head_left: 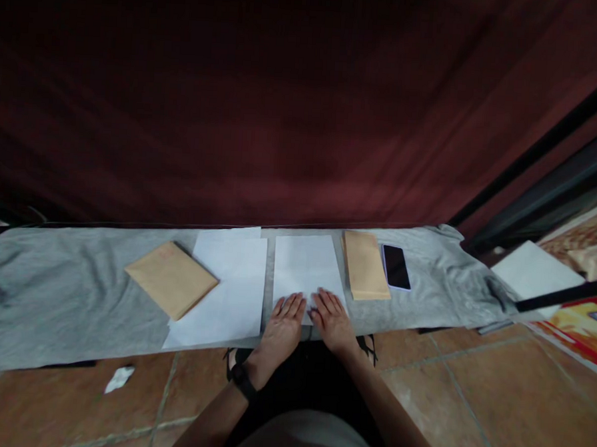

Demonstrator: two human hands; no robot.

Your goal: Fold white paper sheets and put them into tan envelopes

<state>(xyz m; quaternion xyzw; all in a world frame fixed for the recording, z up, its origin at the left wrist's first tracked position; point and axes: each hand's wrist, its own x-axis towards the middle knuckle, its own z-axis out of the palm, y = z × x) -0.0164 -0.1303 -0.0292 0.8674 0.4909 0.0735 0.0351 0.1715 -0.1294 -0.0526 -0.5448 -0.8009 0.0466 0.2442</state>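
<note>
A white sheet of paper lies flat on the grey cloth in front of me. My left hand rests on its near left part, fingers stretched out and palm down. Beside it, my right hand lies flat on the near right part, fingers extended too. Neither hand grips anything. More white sheets are spread just to the left, partly under a stack of brown envelopes set at an angle. Another brown envelope stack is to the right of the sheet.
A phone lies right of the right-hand envelopes. Grey cloth covers the long narrow surface, with a dark red curtain behind. A black bar and a white sheet stand at far right. Crumpled white paper lies on the tiled floor.
</note>
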